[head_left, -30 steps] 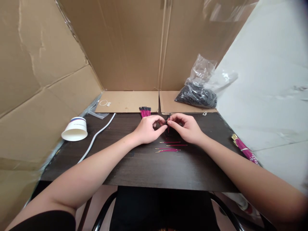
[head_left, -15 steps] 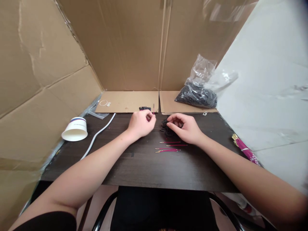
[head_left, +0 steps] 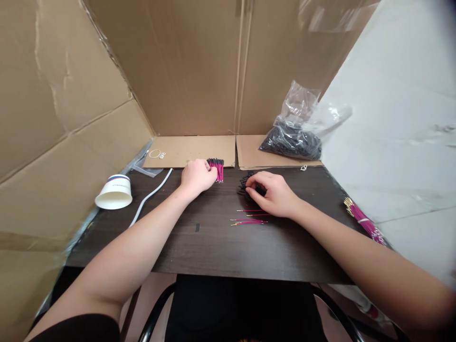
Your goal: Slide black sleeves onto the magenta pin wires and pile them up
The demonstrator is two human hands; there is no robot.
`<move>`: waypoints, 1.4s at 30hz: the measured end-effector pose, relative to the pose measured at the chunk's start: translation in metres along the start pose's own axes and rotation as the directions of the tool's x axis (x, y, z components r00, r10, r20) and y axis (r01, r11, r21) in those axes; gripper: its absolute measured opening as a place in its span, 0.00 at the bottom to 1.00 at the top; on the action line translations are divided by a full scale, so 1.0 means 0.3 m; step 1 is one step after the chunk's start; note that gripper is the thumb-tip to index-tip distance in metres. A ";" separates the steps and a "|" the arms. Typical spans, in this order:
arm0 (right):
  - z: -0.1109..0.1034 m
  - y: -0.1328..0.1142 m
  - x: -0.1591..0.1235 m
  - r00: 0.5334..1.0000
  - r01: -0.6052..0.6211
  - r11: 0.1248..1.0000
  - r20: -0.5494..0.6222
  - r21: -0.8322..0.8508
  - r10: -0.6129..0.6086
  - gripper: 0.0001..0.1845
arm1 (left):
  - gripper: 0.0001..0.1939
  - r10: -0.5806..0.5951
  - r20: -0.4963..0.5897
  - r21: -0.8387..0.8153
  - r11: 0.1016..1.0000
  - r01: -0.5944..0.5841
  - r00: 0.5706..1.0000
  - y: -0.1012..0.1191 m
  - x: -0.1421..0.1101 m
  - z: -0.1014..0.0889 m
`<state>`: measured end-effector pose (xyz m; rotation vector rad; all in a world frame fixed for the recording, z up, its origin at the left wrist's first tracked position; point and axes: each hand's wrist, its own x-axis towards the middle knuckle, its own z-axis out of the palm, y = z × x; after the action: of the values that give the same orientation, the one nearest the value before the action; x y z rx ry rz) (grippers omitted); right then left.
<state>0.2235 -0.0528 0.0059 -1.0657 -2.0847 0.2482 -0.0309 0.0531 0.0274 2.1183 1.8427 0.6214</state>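
Pink loose wires lie nearest on the dark table. Beyond them, the right hand curls, fingertips pinching into a black sleeve pile; the left hand, loosely closed, touches the sleeved wire bundle.

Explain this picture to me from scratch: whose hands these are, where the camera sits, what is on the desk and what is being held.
There is no machine here: a person works with two bare hands, and the camera sits on their head, looking forward and down. The left hand rests against a bunch of pink wires with black tips, at the far edge of the dark desk. The right hand picks at a small pile of black sleeves; whether its grip has closed on one is hidden. A few loose wires lie just nearer. Also on the desk: a tipped paper cup, a white cable, a bag of black parts and another wire bundle at the right edge. Cardboard walls surround it.
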 end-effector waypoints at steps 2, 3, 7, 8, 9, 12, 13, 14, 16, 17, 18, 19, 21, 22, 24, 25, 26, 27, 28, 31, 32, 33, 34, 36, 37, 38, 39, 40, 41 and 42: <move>-0.009 -0.007 0.003 0.999 -0.002 1.000 0.052 0.020 0.001 0.01 | 0.09 -0.003 0.004 -0.001 1.000 0.003 1.000 -0.001 0.000 0.001; -0.016 -0.012 0.005 0.995 0.006 0.999 0.097 0.033 -0.009 0.01 | 0.09 -0.002 -0.001 -0.002 1.000 0.002 1.000 -0.002 0.001 0.002; -0.053 -0.042 0.011 0.937 0.072 0.995 0.336 0.070 -0.092 0.05 | 0.08 -0.001 -0.018 0.004 1.000 0.001 1.000 -0.003 0.006 0.005; -0.062 -0.049 0.011 0.918 0.079 0.994 0.384 0.069 -0.100 0.06 | 0.08 -0.005 -0.015 0.009 1.000 0.005 1.000 -0.002 0.007 0.005; -0.068 -0.054 0.012 0.901 0.081 0.995 0.422 0.062 -0.100 0.06 | 0.07 -0.010 -0.012 0.013 1.000 0.010 1.000 -0.001 0.006 0.005; -0.079 -0.064 0.012 0.865 0.083 0.996 0.494 0.022 -0.083 0.03 | 0.06 -0.007 -0.017 0.016 1.000 0.008 1.000 0.005 -0.002 0.006; -0.079 -0.064 0.012 0.857 0.085 0.996 0.509 0.007 -0.077 0.03 | 0.06 0.007 -0.030 0.010 1.000 -0.007 1.000 0.008 -0.009 0.008; -0.078 -0.065 0.012 0.850 0.086 0.996 0.522 -0.005 -0.071 0.04 | 0.05 0.037 -0.050 -0.004 0.999 -0.037 0.998 0.011 -0.016 0.012; -0.073 -0.067 0.011 0.838 0.087 0.996 0.543 -0.032 -0.056 0.05 | 0.05 0.157 -0.093 -0.047 0.986 -0.162 0.983 0.018 -0.036 0.025; -0.071 -0.068 0.010 0.834 0.088 0.995 0.550 -0.048 -0.048 0.06 | 0.05 0.253 -0.109 -0.077 0.962 -0.262 0.961 0.022 -0.046 0.034; -0.067 -0.071 0.009 0.831 0.092 0.994 0.555 -0.065 -0.041 0.07 | 0.04 0.368 -0.115 -0.106 0.919 -0.380 0.923 0.025 -0.057 0.045; -0.064 -0.075 0.007 0.829 0.099 0.991 0.558 -0.085 -0.035 0.07 | 0.04 0.486 -0.101 -0.142 0.856 -0.496 0.868 0.027 -0.066 0.055; -0.058 -0.081 0.002 0.829 0.118 0.985 0.558 -0.128 -0.026 0.09 | 0.04 0.661 -0.061 -0.198 0.727 -0.658 0.748 0.030 -0.082 0.074; -0.055 -0.083 0.000 0.834 0.130 0.981 0.551 -0.144 -0.029 0.09 | 0.05 0.706 -0.045 -0.216 0.683 -0.697 0.706 0.030 -0.087 0.081; -0.051 -0.082 -0.003 0.861 0.151 0.975 0.506 -0.161 -0.049 0.08 | 0.06 0.747 -0.021 -0.239 0.642 -0.729 0.664 0.029 -0.092 0.088; -0.049 -0.078 -0.003 0.883 0.153 0.975 0.465 -0.163 -0.061 0.08 | 0.06 0.753 -0.014 -0.246 0.635 -0.732 0.658 0.028 -0.092 0.088; -0.048 -0.072 -0.003 0.909 0.150 0.976 0.410 -0.159 -0.073 0.07 | 0.06 0.758 -0.007 -0.254 0.630 -0.734 0.652 0.026 -0.092 0.086; -0.047 -0.063 -0.001 0.936 0.140 0.978 0.343 -0.152 -0.081 0.07 | 0.06 0.764 0.003 -0.263 0.623 -0.737 0.645 0.025 -0.092 0.084; -0.045 -0.052 0.000 0.960 0.122 0.982 0.268 -0.141 -0.081 0.07 | 0.05 0.771 0.014 -0.271 0.616 -0.739 0.637 0.024 -0.092 0.080; -0.035 -0.013 0.007 0.998 0.055 0.997 0.018 -0.058 -0.054 0.05 | 0.05 0.779 0.056 -0.289 0.611 -0.737 0.624 0.024 -0.094 0.072; -0.030 0.000 0.009 0.998 0.037 0.999 -0.058 -0.028 -0.038 0.03 | 0.05 0.777 0.070 -0.293 0.615 -0.732 0.625 0.026 -0.095 0.070; -0.025 0.014 0.010 0.993 0.019 1.000 -0.120 -0.007 -0.020 0.03 | 0.06 0.775 0.081 -0.295 0.619 -0.727 0.627 0.027 -0.097 0.069; -0.019 0.026 0.010 0.986 0.009 1.000 -0.168 0.004 -0.008 0.04 | 0.07 0.774 0.089 -0.297 0.622 -0.725 0.627 0.028 -0.099 0.067; -0.008 0.048 0.009 0.976 -0.007 1.000 -0.216 0.006 0.008 0.06 | 0.07 0.778 0.102 -0.296 0.619 -0.727 0.620 0.030 -0.101 0.065; -0.003 0.056 0.008 0.975 -0.011 1.000 -0.223 0.004 0.011 0.06 | 0.06 0.780 0.108 -0.293 0.617 -0.730 0.616 0.031 -0.102 0.064; 0.001 0.063 0.007 0.975 -0.014 1.000 -0.221 0.003 0.015 0.05 | 0.06 0.781 0.114 -0.289 0.617 -0.732 0.614 0.031 -0.101 0.063; 0.003 0.067 0.006 0.976 -0.020 1.000 -0.215 0.002 0.020 0.05 | 0.06 0.780 0.123 -0.285 0.619 -0.731 0.613 0.031 -0.101 0.062; 0.005 0.070 0.006 0.977 -0.027 1.000 -0.210 -0.001 0.026 0.05 | 0.06 0.778 0.133 -0.283 0.624 -0.729 0.614 0.031 -0.100 0.062; 0.007 0.071 0.005 0.978 -0.036 0.999 -0.205 -0.003 0.035 0.05 | 0.07 0.774 0.144 -0.282 0.629 -0.725 0.616 0.031 -0.100 0.062; 0.008 0.071 0.005 0.978 -0.046 0.999 -0.202 -0.006 0.044 0.05 | 0.07 0.771 0.154 -0.283 0.634 -0.720 0.618 0.031 -0.099 0.062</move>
<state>0.2344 -0.0377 -0.0051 -1.0984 -1.8840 0.1445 -0.0169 0.0239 0.0111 2.6313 0.6364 0.5989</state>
